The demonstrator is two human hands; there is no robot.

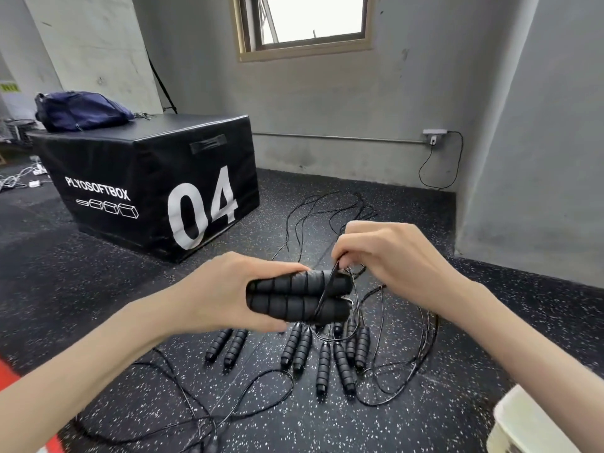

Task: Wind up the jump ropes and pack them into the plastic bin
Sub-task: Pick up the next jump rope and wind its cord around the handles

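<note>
- Left hand (225,291) grips two handles (299,295) side by side.
- Right hand (389,256) pinches the cord (327,287) crossing them.
- More ropes (323,351) lie on the speckled floor (98,289); bin (529,423) at right; black box (157,178) behind.

A pair of black ribbed foam jump-rope handles (297,297) lies side by side, held level above the floor, with thin black cord (327,289) crossing over them near their right ends and trailing down from there. Below, on the speckled black rubber floor, more black ribbed foam handles (304,346) lie in pairs, roughly parallel and close together, their ends pointing away from the viewer. Their thin black cords (402,364) spread loose and tangled around them in open loops. A pale, translucent plastic bin (523,423) shows partly at the lower right corner, near the cords.
</note>
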